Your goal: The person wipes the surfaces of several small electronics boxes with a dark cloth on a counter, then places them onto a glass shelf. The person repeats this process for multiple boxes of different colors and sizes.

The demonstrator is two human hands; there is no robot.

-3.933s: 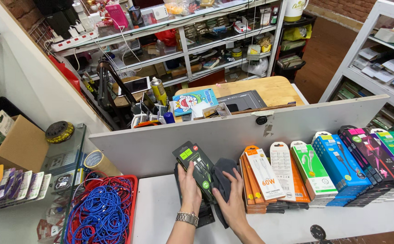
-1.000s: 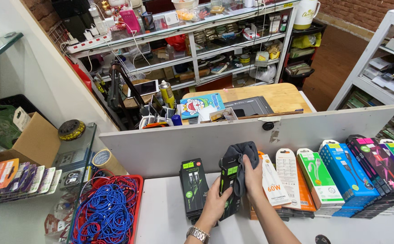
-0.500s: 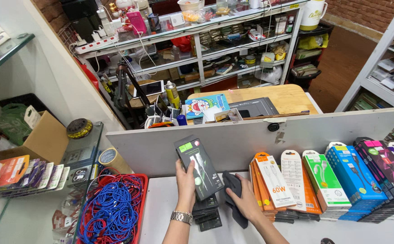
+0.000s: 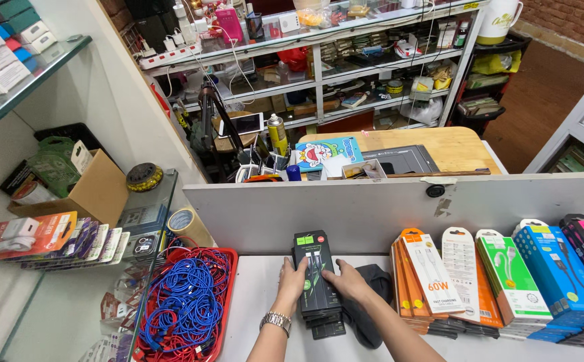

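Lowered since half a second ago: flat black cable packet with green trim (image 4: 314, 267), then raised upright in the left hand, now down on the stack of matching black packets (image 4: 323, 320) on the white counter (image 4: 252, 295).

Head view: left hand (image 4: 292, 283), metal wristwatch (image 4: 276, 322) on the wrist, pressed flat against the packet's left edge, fingers around its side. Right hand (image 4: 347, 280) laid against the packet's right edge, fingers loosely curled, clamping it from the other side. Dark grey cloth (image 4: 367, 305) bunched under and beside the right forearm, earlier held up in that hand.

Just right of the cloth, a leaning row of orange-and-white cable packets (image 4: 429, 275), then green-and-white (image 4: 510, 278) and blue boxes (image 4: 560, 271). Left of the stack, red plastic tray (image 4: 228, 281) heaped with blue and red coiled cables (image 4: 181, 302). Roll of brown tape (image 4: 186, 222) near the tray's top corner. Grey partition board (image 4: 372, 208) standing directly behind the hands, shutting off the wooden desk (image 4: 453, 144) beyond.
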